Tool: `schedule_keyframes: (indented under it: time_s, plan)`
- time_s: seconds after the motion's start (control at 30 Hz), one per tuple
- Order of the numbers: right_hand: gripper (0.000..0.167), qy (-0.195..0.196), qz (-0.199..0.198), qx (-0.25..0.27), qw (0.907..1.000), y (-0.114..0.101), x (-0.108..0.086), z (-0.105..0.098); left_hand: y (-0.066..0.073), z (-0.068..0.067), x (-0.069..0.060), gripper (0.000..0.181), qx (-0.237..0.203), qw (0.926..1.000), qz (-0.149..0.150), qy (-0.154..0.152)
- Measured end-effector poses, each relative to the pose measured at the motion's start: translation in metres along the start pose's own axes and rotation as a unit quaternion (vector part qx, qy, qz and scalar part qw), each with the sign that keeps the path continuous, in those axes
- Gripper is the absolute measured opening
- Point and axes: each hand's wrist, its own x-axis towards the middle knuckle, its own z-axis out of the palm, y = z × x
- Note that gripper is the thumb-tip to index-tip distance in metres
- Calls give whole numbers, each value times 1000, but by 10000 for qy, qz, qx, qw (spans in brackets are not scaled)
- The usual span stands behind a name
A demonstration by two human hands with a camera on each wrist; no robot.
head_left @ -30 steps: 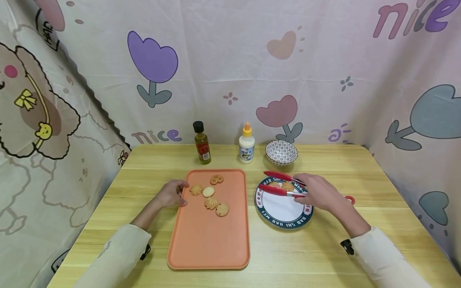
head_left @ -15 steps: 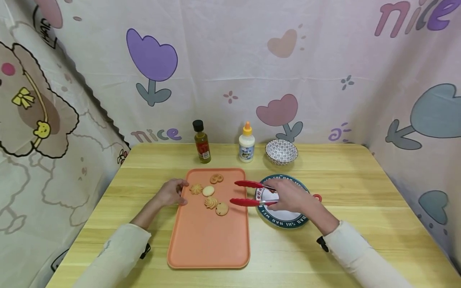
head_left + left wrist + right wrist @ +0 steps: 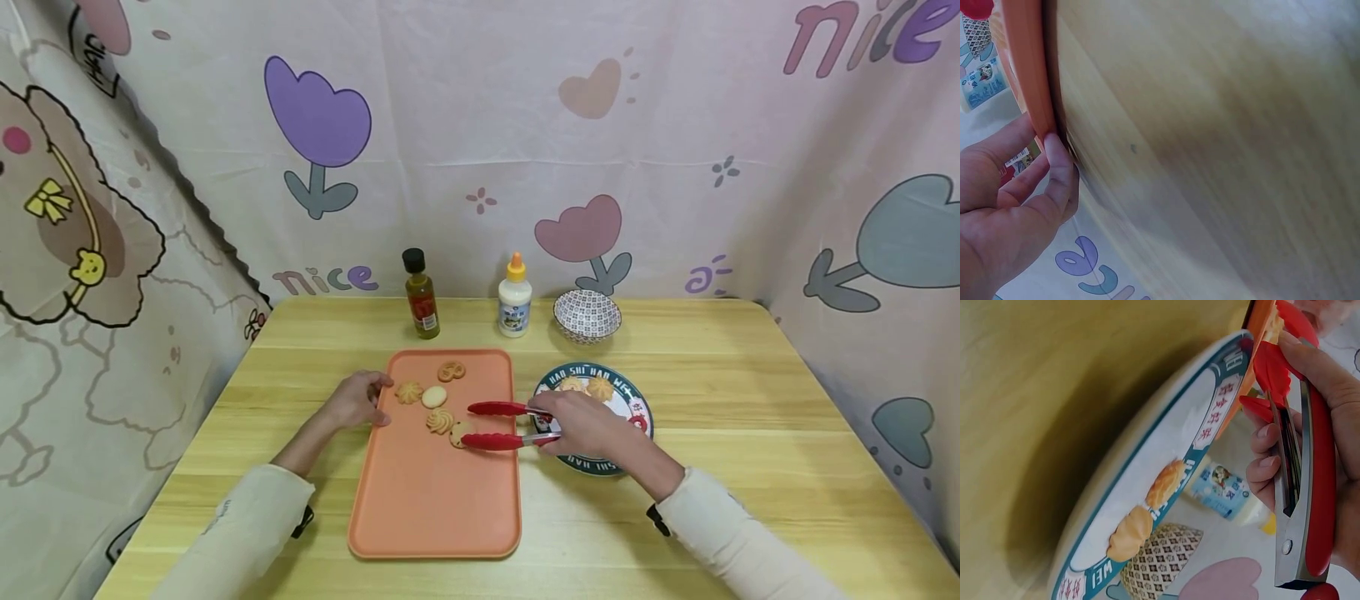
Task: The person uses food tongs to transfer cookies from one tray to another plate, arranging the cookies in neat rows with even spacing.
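My left hand (image 3: 355,402) pinches the left rim of an orange tray (image 3: 435,517); the left wrist view shows thumb and fingers on its edge. On the tray lie a pretzel cookie (image 3: 452,372), a flower-shaped cookie (image 3: 408,392), a pale oval cookie (image 3: 434,397), a swirl cookie (image 3: 439,422) and a round cookie (image 3: 456,434). My right hand (image 3: 588,427) grips red-tipped tongs (image 3: 491,442), their arms apart. The tongs' near tip overlaps the round cookie; contact is unclear. Beneath that hand is a patterned plate (image 3: 592,372) with two cookies (image 3: 1130,534).
Behind the tray stand a dark-capped sauce bottle (image 3: 422,307) and a white bottle (image 3: 514,304) with an orange tip. A patterned bowl (image 3: 587,317) sits at the back, beyond the plate. A printed cloth (image 3: 450,125) hangs behind the wooden table (image 3: 735,392).
My right hand has carried the tongs leftward from over the plate to the cookies on the tray. The two cookies on the plate are uncovered now. My left hand stays at the tray's rim.
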Motion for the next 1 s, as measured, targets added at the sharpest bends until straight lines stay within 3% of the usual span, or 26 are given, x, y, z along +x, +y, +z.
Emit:
schedule_keyframes:
  time_s: [0.53, 1.0]
  plan:
    - [43, -30, -245, -149, 9996, -9, 8, 6, -3, 0, 2, 56, 1, 10000, 7, 23]
    - [54, 180, 236, -129, 9995, 0, -7, -12, -2, 0, 1, 55, -45, 10000, 62, 41]
